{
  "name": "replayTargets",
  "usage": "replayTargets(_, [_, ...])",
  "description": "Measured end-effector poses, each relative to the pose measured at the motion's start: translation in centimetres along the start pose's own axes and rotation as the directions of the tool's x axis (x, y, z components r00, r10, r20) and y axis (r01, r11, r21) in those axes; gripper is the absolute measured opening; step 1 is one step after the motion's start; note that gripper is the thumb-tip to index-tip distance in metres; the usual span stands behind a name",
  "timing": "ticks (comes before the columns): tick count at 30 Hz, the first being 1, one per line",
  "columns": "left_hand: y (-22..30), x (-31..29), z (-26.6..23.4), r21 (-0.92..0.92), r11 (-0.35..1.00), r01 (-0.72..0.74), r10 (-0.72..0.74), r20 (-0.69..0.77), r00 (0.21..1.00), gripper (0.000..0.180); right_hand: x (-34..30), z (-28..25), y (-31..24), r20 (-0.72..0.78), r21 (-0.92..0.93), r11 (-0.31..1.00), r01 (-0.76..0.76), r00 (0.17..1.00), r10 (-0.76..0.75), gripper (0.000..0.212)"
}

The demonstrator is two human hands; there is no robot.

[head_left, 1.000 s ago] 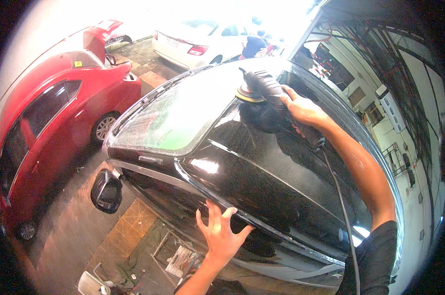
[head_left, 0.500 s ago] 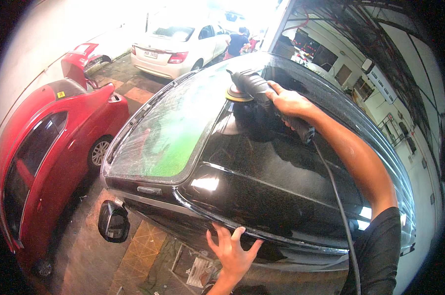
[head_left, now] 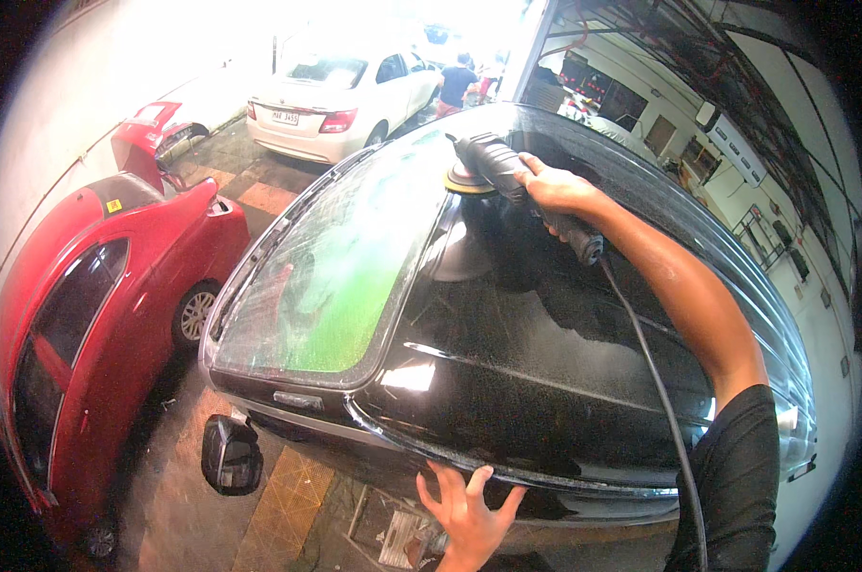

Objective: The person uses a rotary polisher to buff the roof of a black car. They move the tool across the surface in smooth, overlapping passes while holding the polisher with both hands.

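My right hand [head_left: 566, 195] is wrapped round a black corded polisher [head_left: 496, 164], arm stretched far across the car. The polisher's yellow-edged round pad [head_left: 469, 183] sits at the front of the glossy black roof [head_left: 526, 334], right beside the windshield [head_left: 326, 296]. Hazy, dusty patches show on the roof paint. From the tool's rear end a black cord [head_left: 655, 381] runs over the roof back toward me. My left hand [head_left: 474, 510] has its fingers spread, the tips resting against the roof's near side edge; it holds nothing.
A black side mirror [head_left: 232, 456] juts out below the windshield's near corner. To the left stands a red car [head_left: 116, 286] with its front raised open. A white sedan [head_left: 331, 105] is parked beyond, and a person in a dark shirt [head_left: 457, 84] stands near it.
My view has shifted slightly, so the car sits a little lower in the picture. The polisher stays near the windshield's edge in my right hand; my left fingers remain at the roof edge.
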State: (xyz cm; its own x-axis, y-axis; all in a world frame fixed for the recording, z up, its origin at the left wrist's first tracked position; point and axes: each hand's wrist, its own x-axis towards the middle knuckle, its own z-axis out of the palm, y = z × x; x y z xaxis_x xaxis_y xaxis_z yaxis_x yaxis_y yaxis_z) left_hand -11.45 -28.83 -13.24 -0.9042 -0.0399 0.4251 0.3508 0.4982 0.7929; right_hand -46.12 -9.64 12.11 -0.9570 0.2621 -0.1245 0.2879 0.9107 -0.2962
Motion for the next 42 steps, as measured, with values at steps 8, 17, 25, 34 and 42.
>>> replayTargets(8, [0.8,0.9,-1.0,-0.022,1.000,-0.001,0.000,-0.010,1.000,0.078,3.4,0.3,-1.5,-0.007,-0.048,0.999,0.012,1.000,-0.013,0.066])
replayTargets(17, [0.9,1.4,-1.0,-0.008,1.000,-0.014,0.014,-0.033,0.999,0.076,8.3,-0.9,1.2,-0.005,0.021,1.000,-0.009,1.000,0.009,0.066])
replayTargets(25, [0.2,-0.2,-0.1,0.049,0.998,0.043,-0.042,-0.012,0.999,0.066,11.8,-1.9,1.8,-0.023,0.087,0.994,-0.070,0.997,0.072,0.064])
replayTargets(34, [0.5,2.1,-0.4,0.034,0.999,0.006,-0.005,-0.056,0.998,0.059,17.7,-2.6,2.9,-0.010,0.127,0.986,-0.108,0.994,0.110,0.066])
replayTargets(42, [0.7,3.8,-0.4,0.056,0.998,0.007,-0.006,-0.034,0.999,0.059,23.2,-3.7,5.7,-0.014,0.175,0.981,-0.082,0.996,0.086,0.069])
